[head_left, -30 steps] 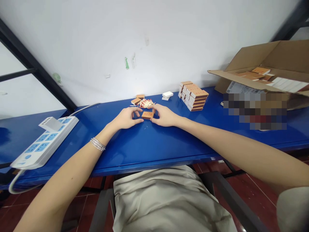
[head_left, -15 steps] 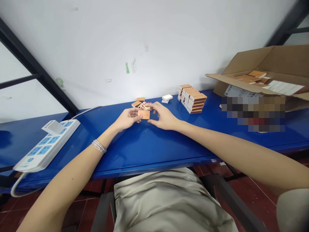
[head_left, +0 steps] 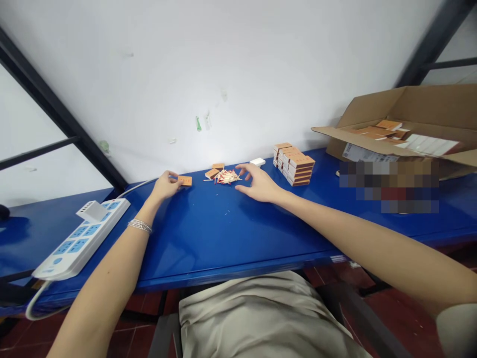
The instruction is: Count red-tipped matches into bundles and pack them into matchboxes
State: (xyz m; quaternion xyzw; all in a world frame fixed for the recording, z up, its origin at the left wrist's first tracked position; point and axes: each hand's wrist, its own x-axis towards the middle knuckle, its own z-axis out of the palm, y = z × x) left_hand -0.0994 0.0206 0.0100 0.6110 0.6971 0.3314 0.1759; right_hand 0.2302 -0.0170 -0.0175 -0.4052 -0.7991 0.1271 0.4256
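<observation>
My left hand [head_left: 166, 186] has its fingers on an orange matchbox sleeve [head_left: 185, 181] at the left part of the blue table. My right hand [head_left: 259, 183] is open, thumb and fingers apart, just right of a loose pile of matches [head_left: 226, 177] with red tips. Behind the pile lie two matchboxes, one orange [head_left: 218, 166] and one showing its dark side [head_left: 212, 173]. A white tray piece [head_left: 257, 162] sits beyond my right hand. To its right, matchboxes are piled in a stack [head_left: 294, 164].
An open cardboard box [head_left: 368, 104] with more matchboxes stands at the right on the blue table [head_left: 208, 238]. A blurred patch covers things before it. On the left lies a white power strip [head_left: 84, 238] with a plug and cable. A white wall rises behind.
My left hand has moved left with the orange matchbox, away from the matches. My right hand has shifted slightly right, leaving the match pile uncovered. The view has tilted a little.
</observation>
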